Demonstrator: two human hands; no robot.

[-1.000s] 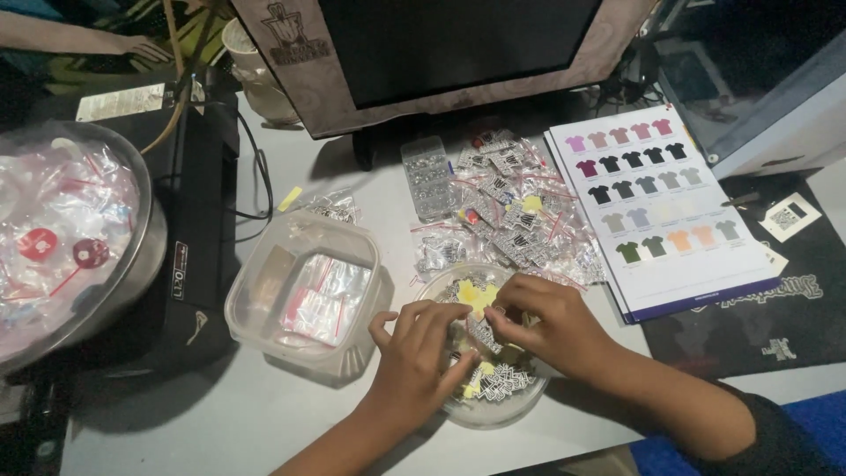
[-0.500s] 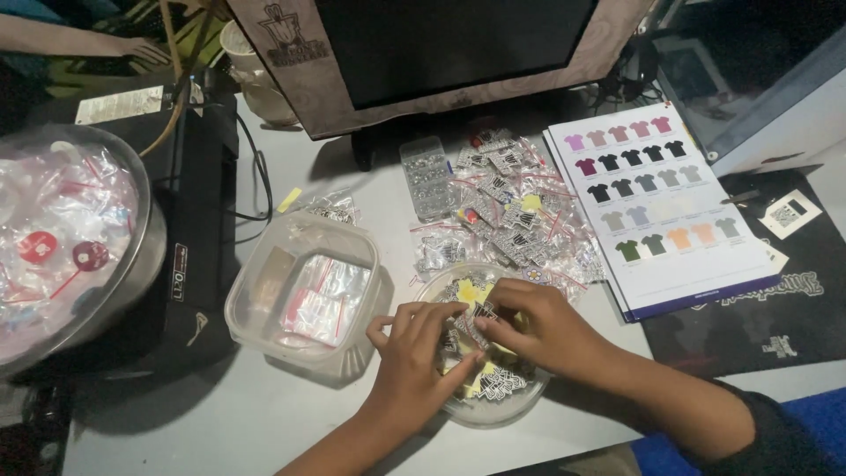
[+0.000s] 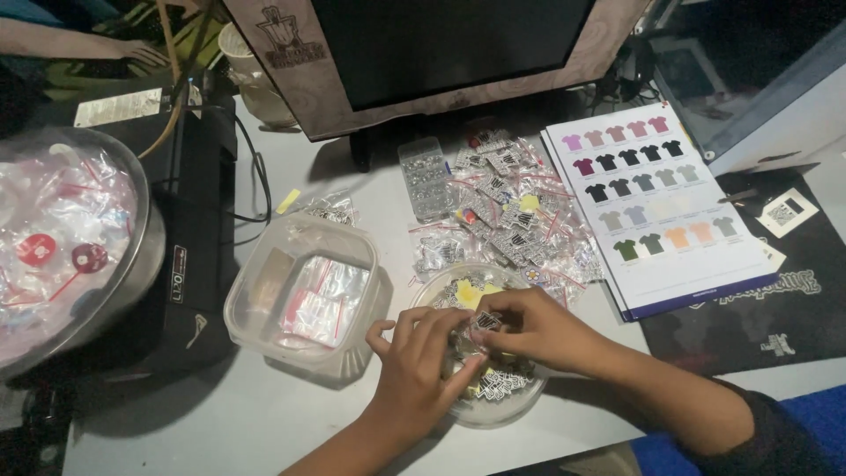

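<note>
Both hands over round clear plastic bowl (image 3: 520, 407) of stickers. Left hand (image 3: 421, 363) and right hand (image 3: 530, 328) pinch small black-white sticker (image 3: 484, 323) together. Risk: I fumble it, sticker drops back into bowl's pile beneath hands.

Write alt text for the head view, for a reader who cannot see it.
Both hands, left hand and right hand, pinch a small clear packet over a round clear bowl of similar packets. A square plastic tub sits to its left, a shirt colour chart to its right.
</note>
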